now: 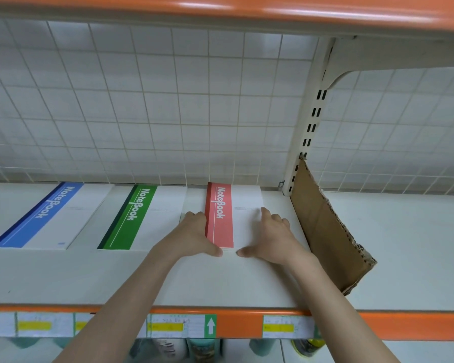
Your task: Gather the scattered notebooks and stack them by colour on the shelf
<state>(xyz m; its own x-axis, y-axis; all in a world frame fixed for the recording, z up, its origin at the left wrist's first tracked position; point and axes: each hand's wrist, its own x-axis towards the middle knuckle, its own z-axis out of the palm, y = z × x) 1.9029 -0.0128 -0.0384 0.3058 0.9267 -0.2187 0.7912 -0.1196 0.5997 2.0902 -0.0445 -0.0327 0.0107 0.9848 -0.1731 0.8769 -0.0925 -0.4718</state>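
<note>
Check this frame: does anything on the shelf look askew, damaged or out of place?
The cardboard divider right of the red notebook leans and has a ragged, torn front edge. The blue notebook, green notebook and red one lie flat in a row; both hands rest flat on the red one.

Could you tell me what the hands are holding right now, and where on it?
The red notebook: the left hand lies against its left edge, the right hand over its right side, thumbs at the near edge.
</note>
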